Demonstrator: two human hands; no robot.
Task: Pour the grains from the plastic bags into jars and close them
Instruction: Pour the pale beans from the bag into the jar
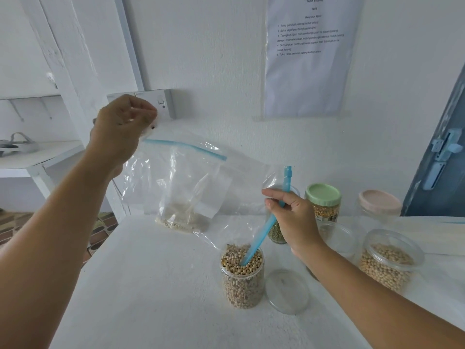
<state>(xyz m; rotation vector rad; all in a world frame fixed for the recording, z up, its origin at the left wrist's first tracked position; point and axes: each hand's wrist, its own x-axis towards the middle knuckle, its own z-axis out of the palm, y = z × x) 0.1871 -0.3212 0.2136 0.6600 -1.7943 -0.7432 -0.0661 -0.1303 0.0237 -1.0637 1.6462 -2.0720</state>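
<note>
Pinching a corner of the near-empty bag (191, 177), the left hand (123, 124) lifts it high at the far left, a last bean or two caught by its fingers, while the right hand (293, 215) grasps the bag's blue zip strip (266, 225) and steers the mouth down into the open jar (242, 275). Both grips are clenched on the bag, one at each end. That jar stands near the middle of the counter (151, 285), filled to the brim with pale beans, so this pour looks all but done. Its clear lid (286, 290) lies flat just right of it, not yet fitted. Behind the raised bag, at the far edge, another bag (186, 210) with some pale grain at its bottom appears to wait its turn. To the right, a wide jar (388, 260) holds beans with no lid on it, and another clear jar just left of it is mostly hidden by the right arm. Farther back, a green-lidded jar (323, 202) of yellow grain and a pink-lidded jar (378, 205) are closed, and a jar of green grain (276, 231) is partly hidden by the hand. Left, by my judgement: lidding the full jar, emptying the far bag, closing the open ones.
</note>
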